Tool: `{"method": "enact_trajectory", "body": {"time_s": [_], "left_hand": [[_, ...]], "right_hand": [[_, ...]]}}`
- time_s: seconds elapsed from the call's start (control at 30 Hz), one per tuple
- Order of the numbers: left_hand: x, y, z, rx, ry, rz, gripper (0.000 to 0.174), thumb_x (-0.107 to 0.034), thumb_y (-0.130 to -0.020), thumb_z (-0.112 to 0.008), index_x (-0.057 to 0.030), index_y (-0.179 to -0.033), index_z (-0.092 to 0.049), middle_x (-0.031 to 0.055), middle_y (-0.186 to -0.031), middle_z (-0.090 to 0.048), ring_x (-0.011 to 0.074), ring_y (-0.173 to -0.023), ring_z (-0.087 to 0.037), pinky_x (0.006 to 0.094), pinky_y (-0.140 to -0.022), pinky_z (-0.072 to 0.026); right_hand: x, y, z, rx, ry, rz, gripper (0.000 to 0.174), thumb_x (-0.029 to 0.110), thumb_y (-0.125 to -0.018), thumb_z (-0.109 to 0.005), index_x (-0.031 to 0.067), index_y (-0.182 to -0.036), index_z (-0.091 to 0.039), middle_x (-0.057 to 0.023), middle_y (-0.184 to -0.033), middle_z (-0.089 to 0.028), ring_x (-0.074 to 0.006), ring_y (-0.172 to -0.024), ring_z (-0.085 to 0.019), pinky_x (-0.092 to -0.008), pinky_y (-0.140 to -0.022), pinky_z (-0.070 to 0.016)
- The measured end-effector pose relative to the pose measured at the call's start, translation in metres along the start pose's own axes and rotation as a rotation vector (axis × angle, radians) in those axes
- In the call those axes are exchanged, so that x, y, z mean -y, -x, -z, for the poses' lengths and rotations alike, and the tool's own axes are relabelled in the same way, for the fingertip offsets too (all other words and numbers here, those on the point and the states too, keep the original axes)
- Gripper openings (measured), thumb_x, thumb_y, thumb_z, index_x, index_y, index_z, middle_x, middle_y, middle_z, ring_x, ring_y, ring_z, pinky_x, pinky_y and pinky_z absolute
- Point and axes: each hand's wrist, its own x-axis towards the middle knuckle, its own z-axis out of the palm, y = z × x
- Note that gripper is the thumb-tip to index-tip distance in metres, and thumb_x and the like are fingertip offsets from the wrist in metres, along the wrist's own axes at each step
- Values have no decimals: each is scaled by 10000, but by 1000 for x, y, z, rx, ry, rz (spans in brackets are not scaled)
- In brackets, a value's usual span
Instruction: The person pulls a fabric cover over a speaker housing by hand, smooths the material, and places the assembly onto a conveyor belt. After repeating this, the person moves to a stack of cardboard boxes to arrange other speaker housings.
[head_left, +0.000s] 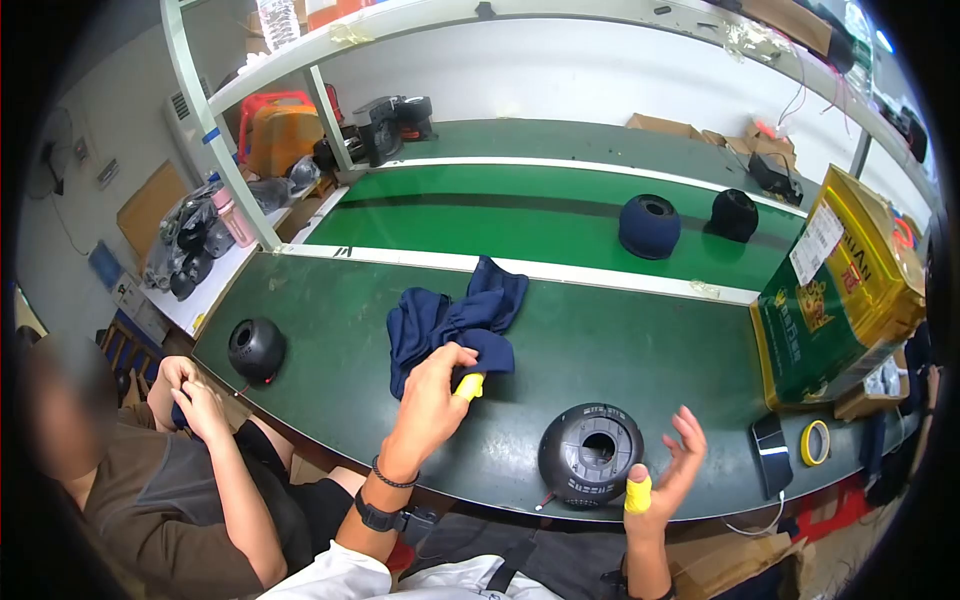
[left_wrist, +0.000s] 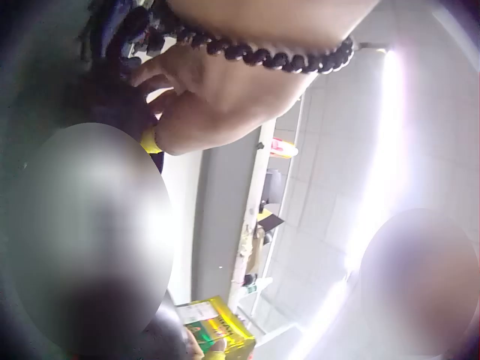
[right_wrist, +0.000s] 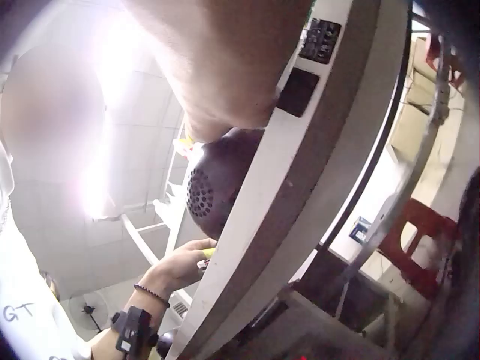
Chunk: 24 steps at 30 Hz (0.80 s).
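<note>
Clamps navy cloth (head_left: 490,312) in left hand (head_left: 432,402)

In the head view, closes left grip on the cloth, upon the worktop (head_left: 330,330); holds right hand (head_left: 665,482) apart-fingered, just beside a black ball (head_left: 562,462). In the left wrist view, touches dark, blurred cloth. In the right wrist view, shows the ball's perforated side, with right fingertips hidden.
</note>
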Motion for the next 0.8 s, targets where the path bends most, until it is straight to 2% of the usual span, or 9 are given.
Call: {"method": "enact_trajectory", "body": {"time_s": [0.1,0.17,0.2,0.23,0.3,0.33,0.5,0.67,0.8], "left_hand": [[-25,4,9,-64,302,123,185,-38,-921,-752,-6,-1015,-595,169,-1198,-729,198,-970,-739,311,-788,-599],[-52,16,10,-81,607,154,204,-43,-918,-763,0,-991,-577,198,-1213,-706,198,-1003,-723,316,-819,-604],[-61,24,5,-60,734,133,210,-24,-914,-762,8,-972,-564,225,-1239,-680,190,-1021,-702,309,-840,-602],[-80,31,-1,-85,923,121,208,57,-888,-743,-4,-938,-551,153,-1127,-705,117,-912,-659,262,-771,-552],[-97,46,-9,27,1053,115,205,57,-884,-747,-5,-930,-556,173,-1157,-706,125,-895,-659,273,-749,-553],[-97,52,-5,205,1038,158,170,89,-919,-701,24,-968,-552,244,-1353,-633,190,-1100,-680,343,-967,-583],[-94,58,-2,248,1059,196,96,30,-977,-673,15,-975,-578,132,-1259,-689,93,-985,-626,256,-835,-510],[-100,66,-24,310,1191,79,116,82,-978,-629,23,-1073,-598,289,-1561,-458,197,-1328,-557,341,-1092,-481],[-94,69,-31,315,1233,14,154,109,-965,-632,33,-1092,-587,306,-1579,-419,235,-1323,-574,369,-1087,-504]], "right_hand": [[45,11,1,-56,-48,-40,825,394,-766,-918,13,-1360,-492,-199,-1399,-508,-279,-1200,-592,-386,-967,-474],[79,4,-7,245,-143,-50,835,248,-720,-966,2,-1363,-494,-179,-1315,-566,-267,-1080,-657,-360,-866,-543],[88,1,-16,368,-177,-128,862,250,-735,-960,-16,-1399,-478,-196,-1327,-595,-290,-1155,-659,-384,-911,-558],[96,-6,-25,449,-154,-138,892,233,-757,-946,-44,-1444,-449,-235,-1378,-590,-330,-1222,-652,-414,-982,-549],[101,-12,-37,403,-155,-114,864,227,-786,-926,-50,-1460,-461,-251,-1395,-596,-352,-1246,-648,-435,-1028,-533],[93,-15,-36,411,-128,-77,819,224,-802,-913,-44,-1449,-488,-248,-1387,-610,-356,-1242,-653,-431,-1031,-532],[80,-15,-19,434,-87,-20,640,178,-870,-839,-35,-1406,-564,-263,-1411,-612,-382,-1268,-643,-422,-1044,-522],[95,-9,-15,523,-30,-9,636,108,-869,-794,-100,-1408,-529,-326,-1567,-422,-467,-1401,-500,-480,-1138,-432],[81,-11,-7,545,15,95,658,36,-833,-761,-128,-1416,-504,-394,-1533,-410,-529,-1359,-505,-497,-1127,-436]]}}
